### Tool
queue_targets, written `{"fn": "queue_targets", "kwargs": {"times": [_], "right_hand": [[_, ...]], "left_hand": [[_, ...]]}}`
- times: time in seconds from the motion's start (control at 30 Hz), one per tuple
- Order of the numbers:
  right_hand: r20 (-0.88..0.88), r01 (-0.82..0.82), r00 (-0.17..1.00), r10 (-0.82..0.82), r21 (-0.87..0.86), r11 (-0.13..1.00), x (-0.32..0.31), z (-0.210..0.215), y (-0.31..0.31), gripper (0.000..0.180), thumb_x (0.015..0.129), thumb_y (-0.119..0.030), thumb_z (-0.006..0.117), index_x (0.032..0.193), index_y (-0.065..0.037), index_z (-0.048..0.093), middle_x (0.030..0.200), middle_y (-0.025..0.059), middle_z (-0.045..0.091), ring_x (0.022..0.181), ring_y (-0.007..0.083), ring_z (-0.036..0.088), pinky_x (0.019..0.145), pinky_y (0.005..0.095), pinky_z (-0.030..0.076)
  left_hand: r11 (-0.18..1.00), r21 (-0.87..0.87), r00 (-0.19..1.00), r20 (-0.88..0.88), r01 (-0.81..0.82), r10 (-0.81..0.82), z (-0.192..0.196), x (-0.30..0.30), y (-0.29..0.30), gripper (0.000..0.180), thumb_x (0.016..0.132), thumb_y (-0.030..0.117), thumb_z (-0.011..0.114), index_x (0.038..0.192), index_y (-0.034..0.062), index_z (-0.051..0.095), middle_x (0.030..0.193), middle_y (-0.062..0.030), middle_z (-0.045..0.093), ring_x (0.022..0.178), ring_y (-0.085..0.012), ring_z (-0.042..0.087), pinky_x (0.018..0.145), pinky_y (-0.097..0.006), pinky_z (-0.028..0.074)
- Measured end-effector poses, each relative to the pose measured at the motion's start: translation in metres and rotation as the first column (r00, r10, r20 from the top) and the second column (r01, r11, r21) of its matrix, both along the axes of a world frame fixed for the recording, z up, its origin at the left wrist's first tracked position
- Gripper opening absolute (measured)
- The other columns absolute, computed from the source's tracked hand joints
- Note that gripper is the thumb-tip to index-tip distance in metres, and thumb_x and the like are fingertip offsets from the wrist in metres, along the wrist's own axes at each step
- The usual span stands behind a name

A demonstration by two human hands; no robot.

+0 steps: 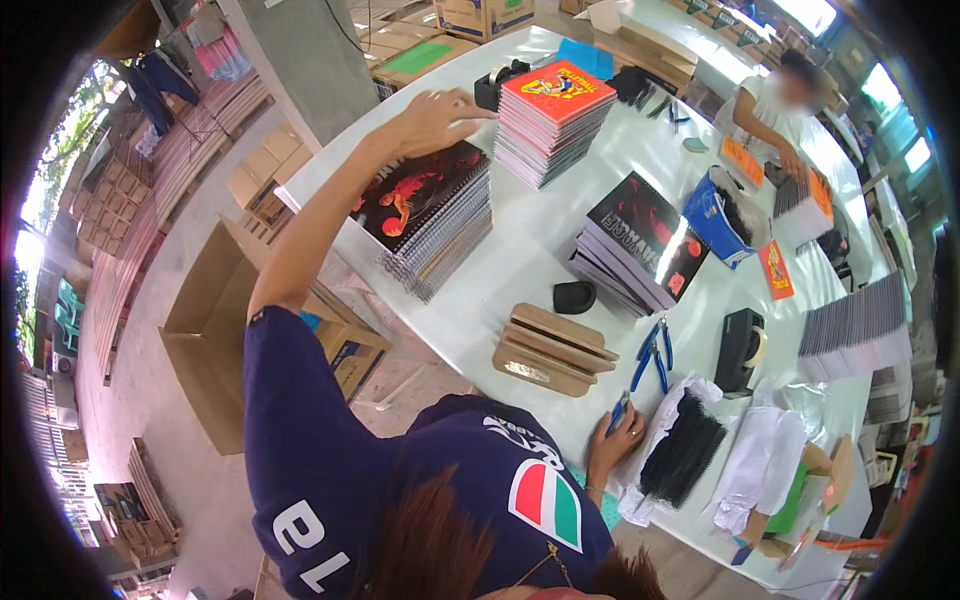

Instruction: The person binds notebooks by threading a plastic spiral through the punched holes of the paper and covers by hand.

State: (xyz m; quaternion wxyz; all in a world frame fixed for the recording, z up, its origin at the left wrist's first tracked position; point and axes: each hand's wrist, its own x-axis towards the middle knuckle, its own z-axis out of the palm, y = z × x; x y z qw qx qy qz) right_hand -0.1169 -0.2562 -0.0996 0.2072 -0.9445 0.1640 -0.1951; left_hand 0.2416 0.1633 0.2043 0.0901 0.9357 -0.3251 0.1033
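Note:
My left hand reaches over the far end of a tall stack of spiral notebooks with dark covers, its fingers stretched toward a stack of red-orange covered notebooks. Whether it touches either stack I cannot tell. Down by the near table edge, my right hand is closed around blue-handled pliers. A second pair of blue pliers lies just beyond. Beside the right hand, black spiral binding coils rest in white wrapping. Another dark-covered notebook stack stands mid-table.
A brown wooden stand, a black curved piece and a tape dispenser sit on the white table. A blue container stands farther right. Across the table, a co-worker handles notebooks. An open carton is at left.

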Motion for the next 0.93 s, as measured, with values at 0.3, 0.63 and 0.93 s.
{"fn": "queue_targets", "kwargs": {"times": [0.3,0.63,0.93], "right_hand": [[-0.006,-0.009,1.0,0.009,-0.017,1.0,0.0,0.003,0.004,0.047,0.087,-0.019,0.062,0.13,-0.004,0.05,0.126,0.0231,0.046,0.118,0.0416,0.042,0.102,0.0528,0.031],[0.011,-0.018,1.0,0.017,0.065,0.998,0.007,0.009,-0.001,0.047,0.087,-0.018,0.063,0.13,-0.003,0.05,0.124,0.0249,0.046,0.116,0.0407,0.042,0.102,0.0518,0.031],[0.087,-0.013,0.996,0.002,0.13,0.991,0.062,0.049,-0.016,0.051,0.087,-0.017,0.065,0.133,-0.002,0.047,0.129,0.0228,0.045,0.122,0.0411,0.039,0.106,0.0492,0.027]], "left_hand": [[0.797,-0.031,0.792,-0.148,-0.603,0.593,-0.068,-0.05,0.081,0.063,0.095,0.059,0.043,0.145,0.0203,0.043,0.146,-0.0191,0.038,0.135,-0.0327,0.038,0.111,-0.041,0.031],[0.724,-0.278,0.776,-0.203,-0.631,0.598,-0.077,-0.038,0.094,0.061,0.09,0.061,0.049,0.132,0.0168,0.057,0.122,-0.0127,0.065,0.113,-0.0342,0.06,0.096,-0.044,0.045],[0.656,-0.307,0.719,-0.401,-0.69,0.568,-0.099,-0.009,0.113,0.055,0.095,0.053,0.044,0.131,0.0124,0.056,0.122,-0.0168,0.063,0.116,-0.0326,0.059,0.099,-0.042,0.043]]}}
